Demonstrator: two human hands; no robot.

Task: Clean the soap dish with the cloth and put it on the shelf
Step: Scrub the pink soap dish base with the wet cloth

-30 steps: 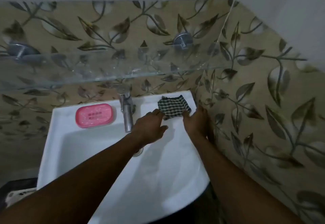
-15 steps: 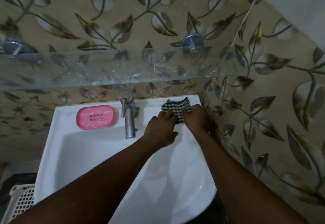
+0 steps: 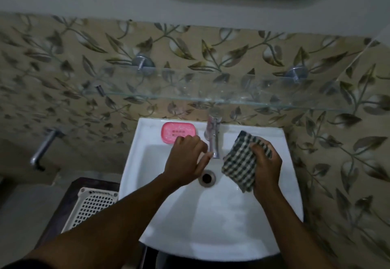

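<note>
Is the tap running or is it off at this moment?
Off, as far as visible. No water stream falls from the tap spout toward the drain, and the sink basin under it shows no splash.

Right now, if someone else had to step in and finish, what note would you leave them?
Right hand: holds the checked cloth over the sink.
Left hand: holds nothing, fingers at the near edge of the pink soap dish.
Dish sits on the sink rim, left of the tap.
Done: cloth picked up.
Left: wipe the dish, set it on the glass shelf.
</note>
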